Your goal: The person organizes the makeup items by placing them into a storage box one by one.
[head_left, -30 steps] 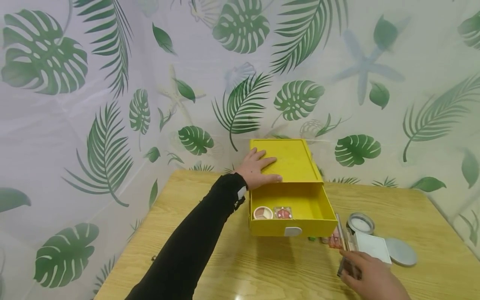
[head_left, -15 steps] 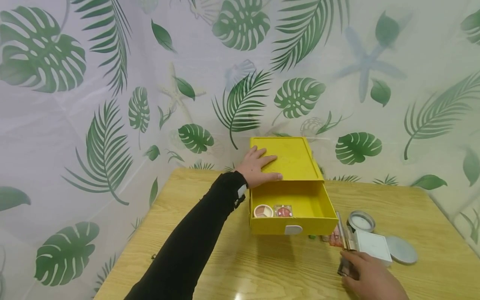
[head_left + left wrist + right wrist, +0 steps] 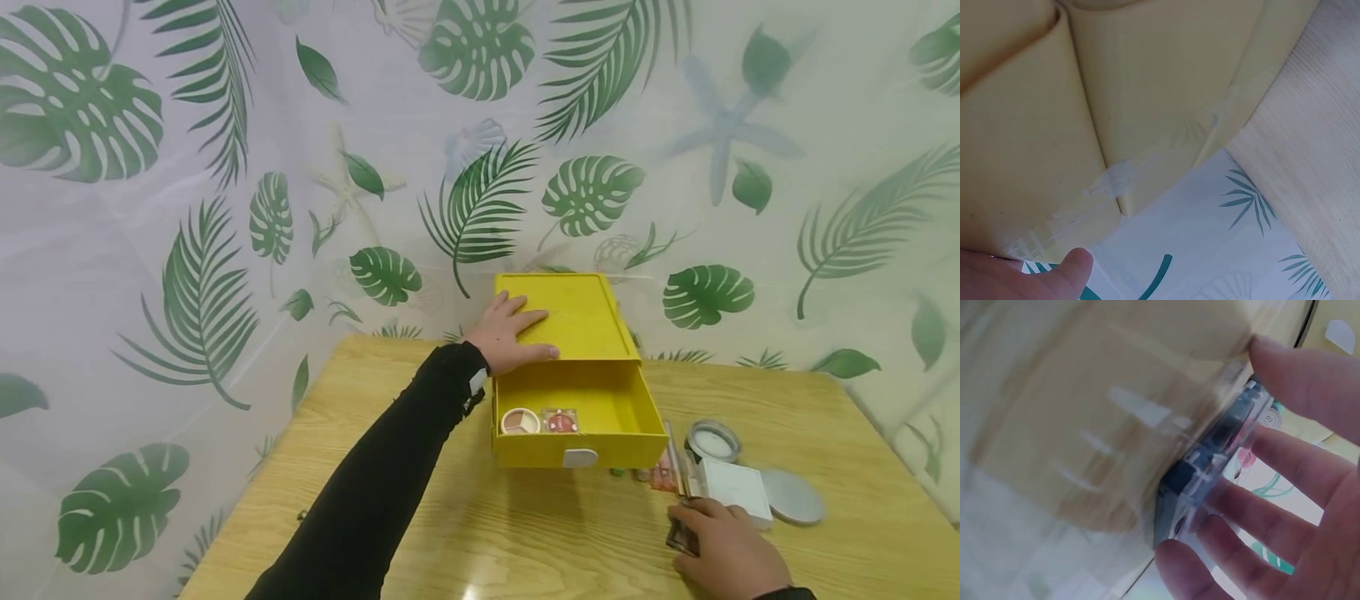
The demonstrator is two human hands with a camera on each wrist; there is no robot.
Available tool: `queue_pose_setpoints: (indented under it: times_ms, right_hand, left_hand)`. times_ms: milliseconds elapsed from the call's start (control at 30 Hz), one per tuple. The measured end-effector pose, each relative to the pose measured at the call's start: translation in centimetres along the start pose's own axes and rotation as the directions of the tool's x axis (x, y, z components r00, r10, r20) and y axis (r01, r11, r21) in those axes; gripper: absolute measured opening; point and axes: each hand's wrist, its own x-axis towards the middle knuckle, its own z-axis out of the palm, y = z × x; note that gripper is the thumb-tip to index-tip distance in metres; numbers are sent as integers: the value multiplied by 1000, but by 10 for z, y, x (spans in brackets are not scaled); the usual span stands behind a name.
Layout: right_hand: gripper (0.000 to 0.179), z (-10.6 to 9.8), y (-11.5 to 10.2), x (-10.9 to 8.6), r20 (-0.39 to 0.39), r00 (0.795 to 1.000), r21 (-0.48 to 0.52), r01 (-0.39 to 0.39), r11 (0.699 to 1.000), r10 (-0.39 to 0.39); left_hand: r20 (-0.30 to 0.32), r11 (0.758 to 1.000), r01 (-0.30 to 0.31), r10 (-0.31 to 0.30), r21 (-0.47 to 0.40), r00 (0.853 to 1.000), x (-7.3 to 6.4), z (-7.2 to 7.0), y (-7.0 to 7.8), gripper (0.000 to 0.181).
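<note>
A yellow box point(image 3: 577, 312) stands near the table's back with its drawer point(image 3: 622, 454) pulled out. My left hand point(image 3: 510, 337) rests flat, fingers spread, on the left of the box top. In the drawer's front left lie a round three-shade compact point(image 3: 521, 421) and a square clear case with a red centre point(image 3: 560, 422). To the right, my right hand point(image 3: 727, 550) holds a small dark makeup case with a clear lid point(image 3: 681, 537) low at the table. In the right wrist view, thumb and fingers go around this case point(image 3: 1204, 462).
Beyond my right hand are a white square case point(image 3: 738, 490), a grey round disc point(image 3: 793, 497) and a round jar point(image 3: 712, 440). Slim tubes point(image 3: 678, 467) and a pink item point(image 3: 663, 477) lie beside the drawer. A leaf-print sheet point(image 3: 480, 208) hangs behind the table point(image 3: 420, 517).
My right hand has shifted slightly, its fingers now closer around the dark makeup case. The left hand, box and drawer stay as they were; the head view turns slightly.
</note>
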Motion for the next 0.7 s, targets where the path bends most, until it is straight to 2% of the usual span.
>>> queue_pose_setpoints:
  times_ms: [133,400,700]
  right_hand:
    - [50,1,0,3,3,1000,13,-1,1000,1]
    - [44,2,3,4,-34,998,36,48,998,-46]
    - [46,1,2,9,-21,1000,18,-3,1000,3]
  left_hand:
    - [4,1000,-1,1,5,1000,0,-1,-1,74]
    - [-13,1000,-13,13,7,1000,1,0,0,74]
    - [-19,1000,4,-4,15,1000,1,2,-1,74]
